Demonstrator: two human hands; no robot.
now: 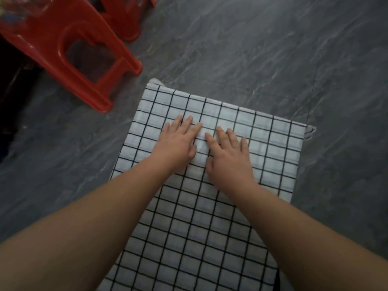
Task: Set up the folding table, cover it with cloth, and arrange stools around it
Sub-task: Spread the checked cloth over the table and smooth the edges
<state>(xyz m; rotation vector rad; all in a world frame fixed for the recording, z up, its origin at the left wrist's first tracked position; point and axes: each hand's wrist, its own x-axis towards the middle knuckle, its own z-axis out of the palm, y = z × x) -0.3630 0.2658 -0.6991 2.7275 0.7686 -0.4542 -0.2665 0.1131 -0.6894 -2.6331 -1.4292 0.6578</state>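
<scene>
A white cloth with a black grid pattern (pixel 262 143) lies spread flat over a surface that I take to be the table; the table itself is hidden beneath it. My left hand (pixel 178 141) and my right hand (pixel 228 152) press side by side on the cloth near its far half, palms down, fingers straight and spread. A red plastic stool (pixel 69 53) stands on the floor at the upper left, beyond the cloth's far left corner. A second red stool (pixel 128 15) shows behind it at the top edge.
Dark grey marbled floor (pixel 273 49) surrounds the covered surface, stretching out beyond it and to the right. A dark shadowed area (pixel 12 97) lies at the far left edge.
</scene>
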